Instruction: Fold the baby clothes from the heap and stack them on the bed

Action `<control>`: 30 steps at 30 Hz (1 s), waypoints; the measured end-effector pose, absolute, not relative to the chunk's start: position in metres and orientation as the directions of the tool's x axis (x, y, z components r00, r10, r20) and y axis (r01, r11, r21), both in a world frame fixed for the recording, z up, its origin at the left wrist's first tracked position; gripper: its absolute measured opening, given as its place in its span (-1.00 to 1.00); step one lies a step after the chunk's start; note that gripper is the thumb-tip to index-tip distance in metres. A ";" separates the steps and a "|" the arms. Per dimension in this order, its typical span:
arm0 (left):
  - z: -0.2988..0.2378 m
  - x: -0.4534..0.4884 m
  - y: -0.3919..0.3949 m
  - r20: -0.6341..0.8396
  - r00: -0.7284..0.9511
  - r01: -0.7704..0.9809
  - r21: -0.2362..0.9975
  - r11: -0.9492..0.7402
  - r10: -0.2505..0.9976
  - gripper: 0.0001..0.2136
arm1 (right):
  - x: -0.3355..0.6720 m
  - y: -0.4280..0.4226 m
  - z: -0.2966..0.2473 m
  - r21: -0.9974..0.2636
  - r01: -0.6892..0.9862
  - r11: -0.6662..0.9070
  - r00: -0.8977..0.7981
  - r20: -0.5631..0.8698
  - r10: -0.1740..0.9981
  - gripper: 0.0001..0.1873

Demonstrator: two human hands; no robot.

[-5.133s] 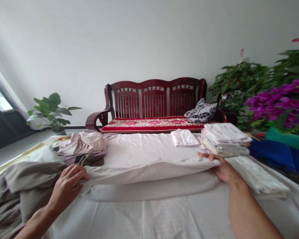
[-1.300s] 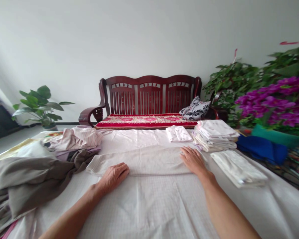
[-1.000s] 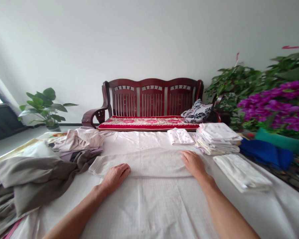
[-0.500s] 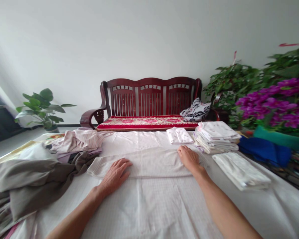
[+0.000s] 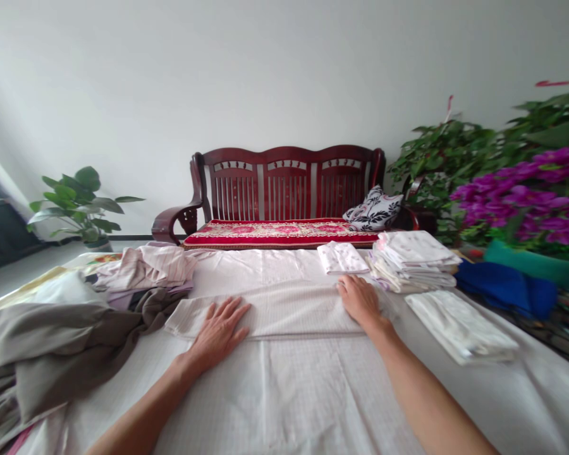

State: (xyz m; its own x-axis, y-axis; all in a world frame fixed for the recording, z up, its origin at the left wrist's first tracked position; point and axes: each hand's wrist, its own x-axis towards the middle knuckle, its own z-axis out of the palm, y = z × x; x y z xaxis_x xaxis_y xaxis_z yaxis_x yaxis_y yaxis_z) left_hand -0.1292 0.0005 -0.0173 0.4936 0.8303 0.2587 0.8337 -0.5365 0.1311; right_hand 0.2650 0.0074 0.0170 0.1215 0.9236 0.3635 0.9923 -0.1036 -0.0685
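Observation:
A long, pale, finely striped garment [image 5: 287, 313], folded into a band, lies across the white sheet in front of me. My left hand [image 5: 222, 325] rests flat on its left part, fingers spread and palm down. Toward the other end, my right hand [image 5: 359, 298] is on the garment with its fingers curled together against the cloth; its fingertips are partly hidden. Some of the fabric shows past the right wrist.
Rumpled grey-brown cloth [image 5: 71, 347] and a pink striped garment [image 5: 145, 268] lie left. To the right are a folded stack [image 5: 412, 262], a small folded piece [image 5: 342, 258] and a white folded cloth [image 5: 459, 325]. A wooden bench [image 5: 287, 189] stands behind.
The fingers of my left hand have spread wider on the garment. My right hand and the garment stay in place.

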 end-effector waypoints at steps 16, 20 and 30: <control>-0.001 -0.135 -0.001 0.178 0.131 0.990 0.023 -0.137 0.975 -0.51 | 0.251 -0.012 0.002 -0.010 1.000 -0.004 0.008 0.390 0.921 -0.52; 0.012 -0.113 0.001 0.264 0.236 0.959 0.091 -0.268 0.935 -0.66 | 0.232 -0.013 0.012 -0.083 0.990 0.113 -0.064 0.453 0.889 -0.69; 0.016 0.027 0.004 0.350 0.680 0.524 0.383 -0.761 0.644 -0.69 | 0.229 0.002 0.015 -0.212 0.977 0.027 0.044 0.325 0.945 -0.67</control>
